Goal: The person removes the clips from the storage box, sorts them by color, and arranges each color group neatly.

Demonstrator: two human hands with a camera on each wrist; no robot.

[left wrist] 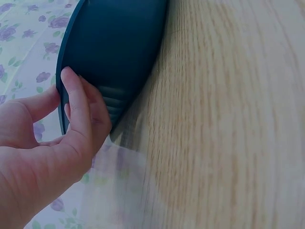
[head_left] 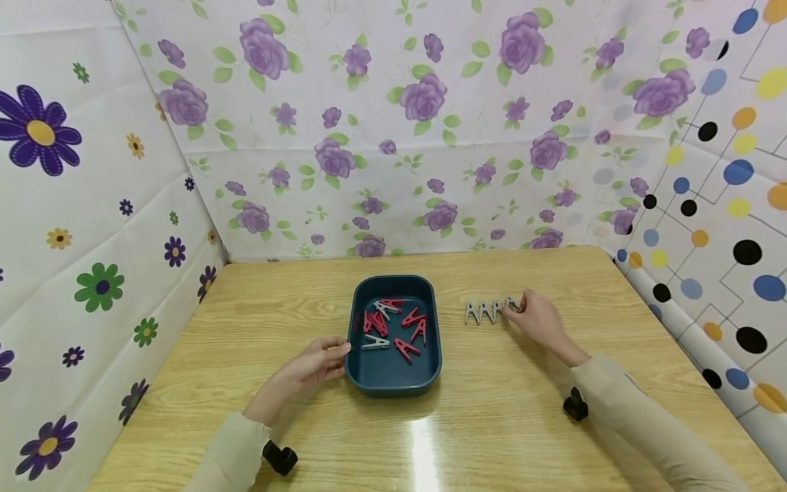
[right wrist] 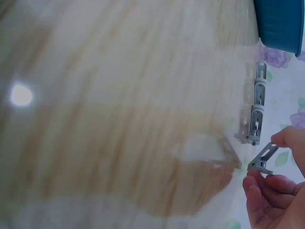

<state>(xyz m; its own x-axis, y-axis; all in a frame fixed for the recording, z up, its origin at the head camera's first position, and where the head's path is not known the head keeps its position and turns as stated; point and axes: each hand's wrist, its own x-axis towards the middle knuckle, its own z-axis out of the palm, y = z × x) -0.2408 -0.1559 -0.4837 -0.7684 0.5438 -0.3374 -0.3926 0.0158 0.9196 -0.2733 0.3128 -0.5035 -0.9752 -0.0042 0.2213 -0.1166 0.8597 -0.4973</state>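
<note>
A dark teal plastic tray [head_left: 393, 392] stands on the table, holding several red clothespins [head_left: 406, 349] and two pale grey ones, one of them a grey clothespin [head_left: 376, 343] near the left wall. My left hand [head_left: 318, 361] pinches the tray's left rim, with the thumb at the rim and the fingers against the outer wall in the left wrist view. To the right of the tray, three grey clothespins [head_left: 484, 312] stand in a row. My right hand [head_left: 541, 318] pinches another grey clothespin [right wrist: 263, 158] between thumb and fingers, just past the row's right end.
The wooden table [head_left: 504, 424] is glossy and reflects light at its front. Behind it hangs a floral cloth [head_left: 393, 171], with patterned cloths on the left and right sides. Black wrist straps show near both sleeves.
</note>
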